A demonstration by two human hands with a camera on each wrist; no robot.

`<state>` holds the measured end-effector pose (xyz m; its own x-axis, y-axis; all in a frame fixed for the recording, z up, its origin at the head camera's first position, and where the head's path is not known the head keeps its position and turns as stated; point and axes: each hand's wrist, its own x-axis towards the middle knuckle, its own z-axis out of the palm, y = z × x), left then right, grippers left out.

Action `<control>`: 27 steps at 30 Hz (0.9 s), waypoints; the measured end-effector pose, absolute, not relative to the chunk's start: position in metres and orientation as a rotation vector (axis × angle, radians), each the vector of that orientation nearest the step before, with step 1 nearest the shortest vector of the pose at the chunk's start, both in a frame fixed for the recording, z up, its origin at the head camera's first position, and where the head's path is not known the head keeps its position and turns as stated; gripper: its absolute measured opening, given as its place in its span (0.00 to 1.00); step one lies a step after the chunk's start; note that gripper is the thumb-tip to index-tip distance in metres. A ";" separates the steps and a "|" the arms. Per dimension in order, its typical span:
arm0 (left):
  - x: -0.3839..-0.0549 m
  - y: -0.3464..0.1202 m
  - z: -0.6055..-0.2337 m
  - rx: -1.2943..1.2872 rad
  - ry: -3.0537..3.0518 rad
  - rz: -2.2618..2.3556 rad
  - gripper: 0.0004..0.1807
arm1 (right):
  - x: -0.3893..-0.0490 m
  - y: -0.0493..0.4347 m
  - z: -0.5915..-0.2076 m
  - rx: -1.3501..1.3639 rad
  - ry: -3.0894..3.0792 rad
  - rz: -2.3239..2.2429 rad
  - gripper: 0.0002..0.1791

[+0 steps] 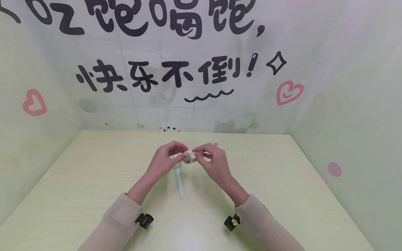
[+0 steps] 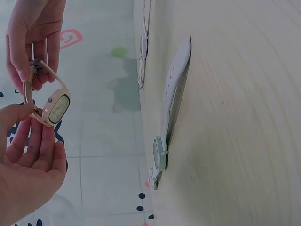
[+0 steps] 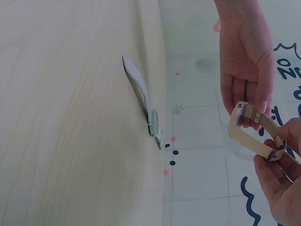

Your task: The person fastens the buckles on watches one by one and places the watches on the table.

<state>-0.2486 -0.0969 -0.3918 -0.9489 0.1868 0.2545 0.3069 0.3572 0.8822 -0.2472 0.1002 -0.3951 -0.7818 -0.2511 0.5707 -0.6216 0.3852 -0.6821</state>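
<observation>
Watch with a cream strap bent into a loop is raised above the table, pinched beside its case by the left hand and farther along by the right hand, with a white-strapped watch lying below.

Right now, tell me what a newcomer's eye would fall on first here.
Probably the big black lettering across the back wall. Next, likely the pale watch held above the table between the left hand and right hand, then the white-strapped watch lying beneath them.
</observation>
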 end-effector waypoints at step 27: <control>-0.246 -0.094 -0.388 -0.482 -2.456 -1.642 0.12 | -0.247 0.096 -0.391 0.829 -2.303 1.162 0.06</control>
<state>-0.2455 -0.0942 -0.3883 -0.9374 0.1816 0.2972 0.3440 0.3498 0.8714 -0.2470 0.0959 -0.3906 -0.7296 -0.3164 0.6062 -0.6756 0.4705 -0.5676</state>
